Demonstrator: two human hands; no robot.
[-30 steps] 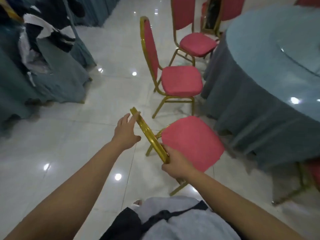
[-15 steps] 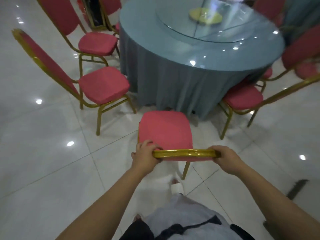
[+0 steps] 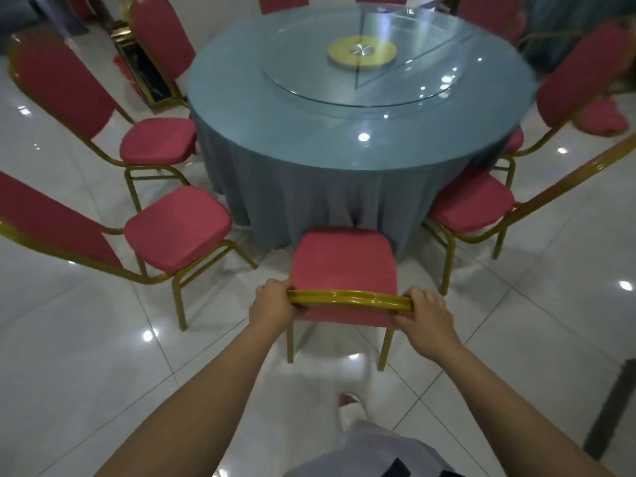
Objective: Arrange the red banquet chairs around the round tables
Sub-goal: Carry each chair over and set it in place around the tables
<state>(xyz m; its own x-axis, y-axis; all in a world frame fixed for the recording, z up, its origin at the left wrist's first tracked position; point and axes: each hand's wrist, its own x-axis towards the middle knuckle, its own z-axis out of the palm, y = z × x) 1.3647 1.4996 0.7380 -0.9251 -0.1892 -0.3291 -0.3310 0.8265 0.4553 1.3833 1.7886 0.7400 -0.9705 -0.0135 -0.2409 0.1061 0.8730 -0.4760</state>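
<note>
Two hands are gripping the gold top rail [image 3: 347,298] of a red banquet chair [image 3: 340,284], seen from above. We are curling our left hand [image 3: 272,304] round the rail's left end and our right hand [image 3: 425,313] round its right end, both arms reaching forward about evenly. The rail is running left to right across our view, and the seat [image 3: 344,259] is lying straight ahead of our grip, facing the round table [image 3: 309,139]. Its front edge is sitting just beside the grey tablecloth [image 3: 327,197], between a left neighbour chair [image 3: 177,227] and a right neighbour chair [image 3: 471,201].
</note>
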